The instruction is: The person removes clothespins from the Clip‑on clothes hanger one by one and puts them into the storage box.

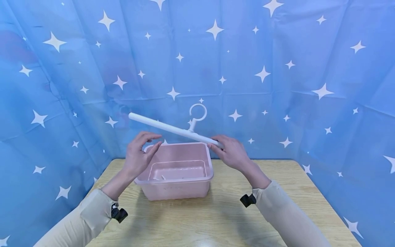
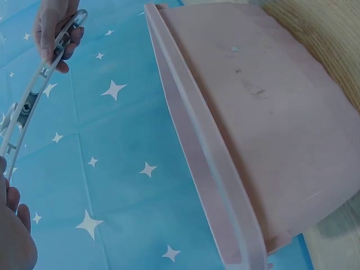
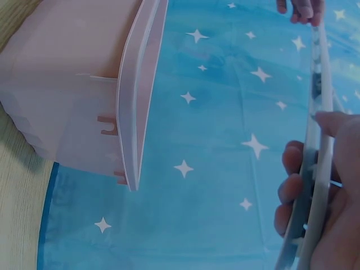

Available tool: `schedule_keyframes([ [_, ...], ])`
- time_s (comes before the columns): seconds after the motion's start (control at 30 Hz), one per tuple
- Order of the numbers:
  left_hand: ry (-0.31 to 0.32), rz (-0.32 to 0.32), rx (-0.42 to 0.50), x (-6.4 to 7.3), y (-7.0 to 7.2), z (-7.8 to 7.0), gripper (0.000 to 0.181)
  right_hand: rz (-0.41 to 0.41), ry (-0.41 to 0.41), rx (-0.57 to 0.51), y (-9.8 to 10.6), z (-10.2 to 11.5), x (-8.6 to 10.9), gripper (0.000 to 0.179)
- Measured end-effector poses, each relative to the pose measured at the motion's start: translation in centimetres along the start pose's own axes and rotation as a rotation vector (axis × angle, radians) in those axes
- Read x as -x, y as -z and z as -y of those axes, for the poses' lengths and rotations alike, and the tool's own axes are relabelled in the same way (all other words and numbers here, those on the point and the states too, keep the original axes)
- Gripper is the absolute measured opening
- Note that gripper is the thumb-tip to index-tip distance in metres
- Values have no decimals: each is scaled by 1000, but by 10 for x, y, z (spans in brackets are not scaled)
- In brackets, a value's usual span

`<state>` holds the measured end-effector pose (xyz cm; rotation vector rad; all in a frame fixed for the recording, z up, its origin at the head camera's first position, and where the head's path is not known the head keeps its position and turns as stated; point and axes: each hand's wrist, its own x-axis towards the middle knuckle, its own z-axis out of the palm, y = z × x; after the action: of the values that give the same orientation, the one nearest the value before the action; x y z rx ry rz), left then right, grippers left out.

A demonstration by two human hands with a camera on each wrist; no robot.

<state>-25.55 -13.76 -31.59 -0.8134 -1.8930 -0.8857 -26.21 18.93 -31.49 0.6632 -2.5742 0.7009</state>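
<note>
A white clothes hanger [image 1: 172,129] with a ring-shaped hook [image 1: 202,117] is up in the air over the pink plastic bin [image 1: 177,191], its left end tilted higher. My right hand [image 1: 232,153] grips the hanger's right end between thumb and fingers. In the right wrist view, fingers [image 3: 291,188] curl round the hanger's grooved underside. My left hand [image 1: 138,154] is under the hanger's left half, beside the bin's left rim, with thumb and fingers spread apart and nothing between them. In the left wrist view, the left hand [image 2: 17,236] overlaps the hanger's near part.
The bin stands on a wood-grain table [image 1: 191,223], with small white pieces [image 1: 163,177] showing inside it. A blue curtain [image 1: 197,68] with white stars hangs behind the table and along both sides. Each wrist wears a small black camera [image 1: 118,213].
</note>
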Motion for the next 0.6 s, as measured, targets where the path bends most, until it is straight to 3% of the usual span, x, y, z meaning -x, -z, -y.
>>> schedule_keyframes([
  [0.17,-76,-35,-23,-6,2,-1,31,7,-1,-3,0,1,0,40],
  [0.4,-262,-48,-76,-14,5,3,20,17,-7,5,0,2,0,40],
  [0.6,-293,-61,-112,-15,7,2,18,20,-8,9,-1,2,0,39],
])
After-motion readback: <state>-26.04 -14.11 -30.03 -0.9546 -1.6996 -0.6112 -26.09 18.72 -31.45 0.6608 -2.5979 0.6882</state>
